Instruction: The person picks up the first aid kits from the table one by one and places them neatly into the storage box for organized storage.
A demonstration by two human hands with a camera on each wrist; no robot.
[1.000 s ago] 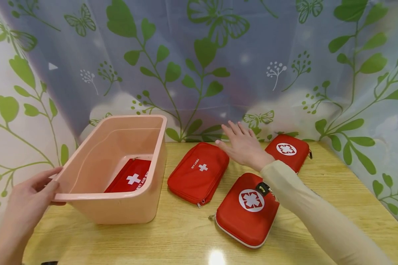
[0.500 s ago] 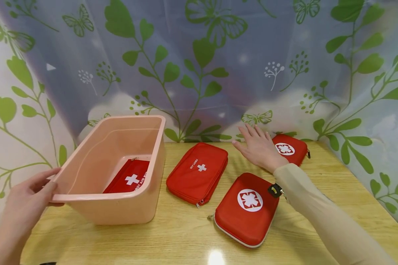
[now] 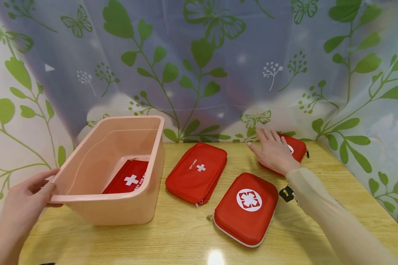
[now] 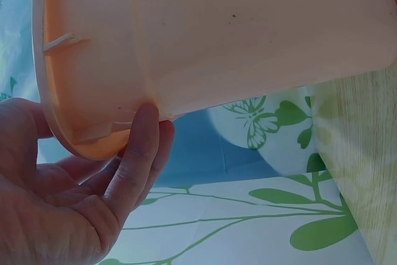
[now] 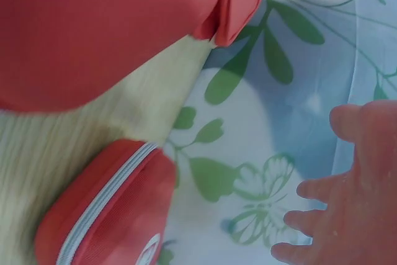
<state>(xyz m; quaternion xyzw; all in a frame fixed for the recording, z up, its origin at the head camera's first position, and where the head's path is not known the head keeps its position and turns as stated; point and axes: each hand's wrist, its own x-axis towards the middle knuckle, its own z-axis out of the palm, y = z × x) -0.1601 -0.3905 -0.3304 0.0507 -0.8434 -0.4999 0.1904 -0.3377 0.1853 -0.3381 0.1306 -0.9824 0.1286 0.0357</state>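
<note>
My left hand (image 3: 30, 198) grips the near left corner of a peach plastic bin (image 3: 126, 211); in the left wrist view its fingers (image 4: 133, 166) curl under the rim. Inside the bin lies a red first aid kit pouch (image 3: 136, 170) with a white cross. My right hand (image 3: 273, 151), fingers spread, hovers over the left part of a small red zippered first aid case (image 3: 295, 142) at the back right. In the right wrist view, that case (image 5: 105, 203) shows its zipper side, apart from the hand (image 5: 353, 197).
A soft red first aid pouch (image 3: 189, 176) lies on the wooden table (image 3: 182, 239) just right of the bin. Closer to me sits a larger red hard case (image 3: 232, 221) with a white round emblem. A leaf-patterned curtain (image 3: 172, 92) hangs behind the table.
My right hand has moved rightward, from beside the soft pouch to over the small back-right case. My left hand stays on the bin rim, and the pouches and cases lie as before.
</note>
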